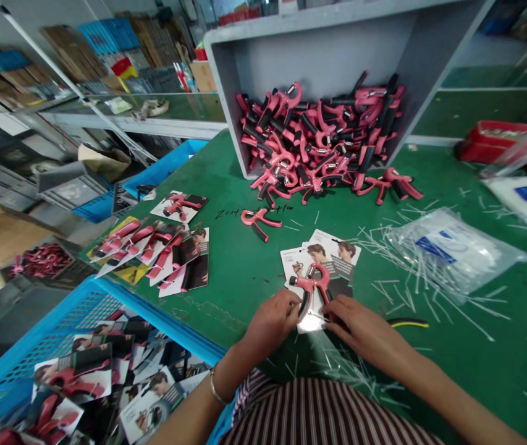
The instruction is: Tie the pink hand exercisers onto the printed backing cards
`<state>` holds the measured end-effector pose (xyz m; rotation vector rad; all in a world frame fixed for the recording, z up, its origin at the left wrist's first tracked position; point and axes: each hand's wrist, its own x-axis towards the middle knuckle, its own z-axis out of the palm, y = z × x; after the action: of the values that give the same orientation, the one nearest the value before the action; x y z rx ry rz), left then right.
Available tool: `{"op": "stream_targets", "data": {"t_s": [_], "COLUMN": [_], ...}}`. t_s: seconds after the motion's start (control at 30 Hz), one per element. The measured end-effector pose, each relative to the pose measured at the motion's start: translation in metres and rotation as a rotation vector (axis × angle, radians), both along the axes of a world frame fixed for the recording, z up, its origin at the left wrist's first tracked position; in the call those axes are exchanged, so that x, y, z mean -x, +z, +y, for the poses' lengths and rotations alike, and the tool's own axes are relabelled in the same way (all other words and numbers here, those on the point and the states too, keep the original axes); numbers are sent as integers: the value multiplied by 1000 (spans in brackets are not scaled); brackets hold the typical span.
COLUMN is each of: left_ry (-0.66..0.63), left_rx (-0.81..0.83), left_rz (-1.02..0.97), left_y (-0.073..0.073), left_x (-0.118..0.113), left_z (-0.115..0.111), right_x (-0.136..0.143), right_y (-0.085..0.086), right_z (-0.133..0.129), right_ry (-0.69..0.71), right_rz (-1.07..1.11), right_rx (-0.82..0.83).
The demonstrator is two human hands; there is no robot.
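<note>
A pink and black hand grip strengthener [322, 275] lies on a printed backing card [291, 261], its handles toward me. My left hand [276, 316] is closed at the left handle, with its fingertips pinched against it. My right hand [354, 320] is closed beside the right handle, thumb and fingers pinching a thin white cable tie [319, 317] that runs across between the handles. The fingertips partly hide the tie's ends. A second backing card [349, 254] lies partly under the first one. One loose hand grip [259, 221] lies farther out on the green table.
A grey bin [316, 59] heaped with hand grips lies on its side at the back. Carded grips [170, 253] are stacked left, above a blue crate [161, 316] of more. A bag of cable ties [458, 247], scattered ties and a yellow-black tool handle [409, 322] lie right.
</note>
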<state>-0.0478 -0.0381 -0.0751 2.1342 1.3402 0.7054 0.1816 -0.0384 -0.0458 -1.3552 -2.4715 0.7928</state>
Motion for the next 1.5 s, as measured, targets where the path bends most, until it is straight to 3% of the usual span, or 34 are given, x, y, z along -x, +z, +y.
{"op": "stream_targets", "data": {"t_s": [0.2,0.37,0.47,0.6,0.8,0.97,1.37,1.5], "left_ry": [-1,-79,-43,35,121,135,97,49], "left_rx": [90,70,62,118,216,296,266,179], "left_rz": [-183,-270,-328,-389,-409,-455,-377,-263], "left_y": [-6,-13,-17,-16,-8,-5,0,2], "left_x": [-11,-15,-21,-28,-36,-38,-41,-39], "left_z": [3,-4,-9,-8,-3,-5,-6,-5], "right_x": [10,7,8,8,-4,-16,-8,-7], "right_y": [2,1,-4,-7,-11,-14,-15,-17], "right_z": [3,2,2,8,16,17,8,7], "right_ry": [-35,-61,-27,16,-61,7,38,48], "right_rz": [-203,64,254,327,251,90,25,105], "right_rx": [-197,-119,-13,-78,-58,-172,-171,-150]}}
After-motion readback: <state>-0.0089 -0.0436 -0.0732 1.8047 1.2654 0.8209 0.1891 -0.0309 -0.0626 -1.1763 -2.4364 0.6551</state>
